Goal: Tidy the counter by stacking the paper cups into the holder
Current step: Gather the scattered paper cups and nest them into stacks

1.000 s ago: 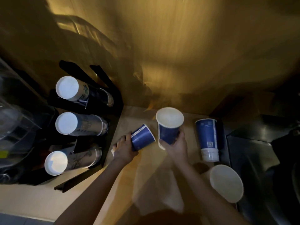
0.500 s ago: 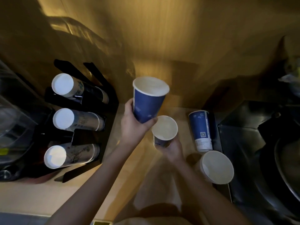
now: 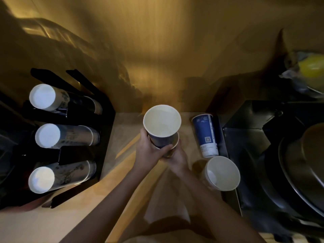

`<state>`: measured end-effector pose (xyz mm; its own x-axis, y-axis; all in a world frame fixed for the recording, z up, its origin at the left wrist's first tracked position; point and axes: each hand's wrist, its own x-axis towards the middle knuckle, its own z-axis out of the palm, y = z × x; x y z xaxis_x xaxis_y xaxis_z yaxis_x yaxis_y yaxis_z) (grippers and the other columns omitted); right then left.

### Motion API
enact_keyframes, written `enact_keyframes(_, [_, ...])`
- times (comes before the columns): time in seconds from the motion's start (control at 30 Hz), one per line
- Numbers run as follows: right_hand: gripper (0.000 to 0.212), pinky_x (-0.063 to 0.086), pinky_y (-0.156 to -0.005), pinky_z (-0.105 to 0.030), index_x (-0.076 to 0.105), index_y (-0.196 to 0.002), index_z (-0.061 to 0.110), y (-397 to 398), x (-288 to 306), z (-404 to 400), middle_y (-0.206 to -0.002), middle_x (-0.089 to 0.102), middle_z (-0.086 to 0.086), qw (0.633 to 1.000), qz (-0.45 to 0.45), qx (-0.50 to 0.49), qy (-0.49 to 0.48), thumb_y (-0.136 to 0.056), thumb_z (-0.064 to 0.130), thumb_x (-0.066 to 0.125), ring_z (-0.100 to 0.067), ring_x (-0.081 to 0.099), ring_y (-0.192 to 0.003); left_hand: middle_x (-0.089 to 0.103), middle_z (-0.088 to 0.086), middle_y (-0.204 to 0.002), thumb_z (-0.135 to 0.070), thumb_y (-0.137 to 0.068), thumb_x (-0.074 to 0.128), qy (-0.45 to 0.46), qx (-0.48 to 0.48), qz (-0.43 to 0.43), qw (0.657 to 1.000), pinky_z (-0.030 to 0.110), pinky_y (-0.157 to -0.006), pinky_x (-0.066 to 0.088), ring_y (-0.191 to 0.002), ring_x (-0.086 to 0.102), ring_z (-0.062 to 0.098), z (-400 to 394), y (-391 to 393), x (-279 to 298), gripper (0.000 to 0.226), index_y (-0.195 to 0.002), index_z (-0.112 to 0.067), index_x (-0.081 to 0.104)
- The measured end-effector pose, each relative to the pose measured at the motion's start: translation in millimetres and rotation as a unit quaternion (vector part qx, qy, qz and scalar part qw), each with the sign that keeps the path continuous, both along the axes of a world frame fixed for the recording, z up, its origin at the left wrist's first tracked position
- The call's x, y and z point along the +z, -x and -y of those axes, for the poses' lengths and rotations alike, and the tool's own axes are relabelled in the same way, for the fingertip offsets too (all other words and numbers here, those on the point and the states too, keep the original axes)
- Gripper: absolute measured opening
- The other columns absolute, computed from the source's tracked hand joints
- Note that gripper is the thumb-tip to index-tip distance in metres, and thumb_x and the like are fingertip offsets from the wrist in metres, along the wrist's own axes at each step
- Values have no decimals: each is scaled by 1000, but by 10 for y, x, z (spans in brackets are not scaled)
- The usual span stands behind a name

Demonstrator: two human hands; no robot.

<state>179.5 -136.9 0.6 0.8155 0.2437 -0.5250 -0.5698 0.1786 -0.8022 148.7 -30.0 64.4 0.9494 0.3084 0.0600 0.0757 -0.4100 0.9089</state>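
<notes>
My left hand (image 3: 149, 151) grips a blue paper cup (image 3: 162, 123), mouth up, its base set into a second cup (image 3: 174, 142) that my right hand (image 3: 178, 157) holds from below. Only the lower cup's rim shows. A third blue cup (image 3: 205, 135) lies on its side on the counter to the right. Near it another cup (image 3: 221, 173) rests tilted with its mouth toward me. The black cup holder (image 3: 107, 120) stands at the left with three stacks of cups (image 3: 64, 136) lying in its slots, bottoms facing me.
A wooden counter (image 3: 122, 142) runs between the holder and a dark sink area (image 3: 254, 155) with a large metal pan (image 3: 306, 163) at the right. A wooden wall rises behind. A yellow object in wrapping (image 3: 310, 69) sits at the far right.
My left hand picked a blue cup up from the counter, turned it upright, and lowered it into the cup in my right hand. The view shifted slightly.
</notes>
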Motion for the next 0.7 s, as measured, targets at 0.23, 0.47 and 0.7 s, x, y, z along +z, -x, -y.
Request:
enact_keyframes(0.23, [29, 49, -85, -42, 50, -115, 13, -57, -56, -51, -110, 57, -11, 953, -140, -154, -219, -94, 29, 37, -26, 52, -107, 48, -3, -120, -56, -50, 73, -34, -40, -26, 998, 8, -85, 36, -113, 47, 11, -42, 10, -143, 95, -128, -15, 39])
enact_keyframes(0.47, [31, 58, -66, -26, 49, -118, 9, -116, 101, -86, -97, 59, -7, 971, -138, -131, -143, -98, 26, 32, -18, 56, -87, 41, 7, -144, -32, -48, 89, -69, -72, -79, 992, 24, -99, 32, -132, 39, 21, -116, -62, -99, 119, -143, -14, 20])
enact_keyframes(0.7, [36, 44, -94, -33, 57, -120, 7, -346, 661, 232, -126, 61, -14, 820, 169, 293, 462, -84, 14, 61, -30, 57, -113, 48, 7, -139, -23, -54, 87, -93, -68, -44, 992, 24, -93, 34, -126, 46, 23, -141, -75, -164, 98, -136, -15, 35])
